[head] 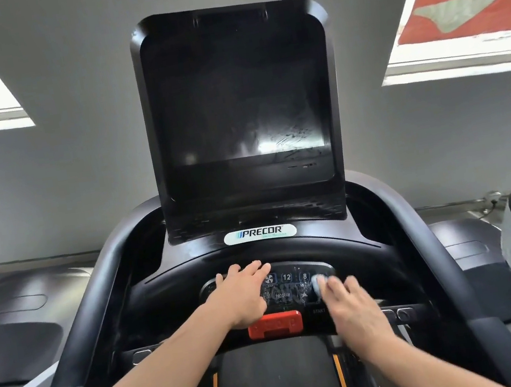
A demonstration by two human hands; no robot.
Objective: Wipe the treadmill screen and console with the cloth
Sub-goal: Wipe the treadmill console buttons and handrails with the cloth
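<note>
Right hand (352,305) pinches small pale-blue cloth wad (319,285) on black button console (297,293); unwiped keys lie leftward, toward flat, relaxed left hand (243,295) (dark screen (234,113) above, streaky).

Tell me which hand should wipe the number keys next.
Probably the right hand: it already holds the cloth against the keypad, beside the 8 key. The left hand lies flat on the keypad's left side, without a cloth.
</note>
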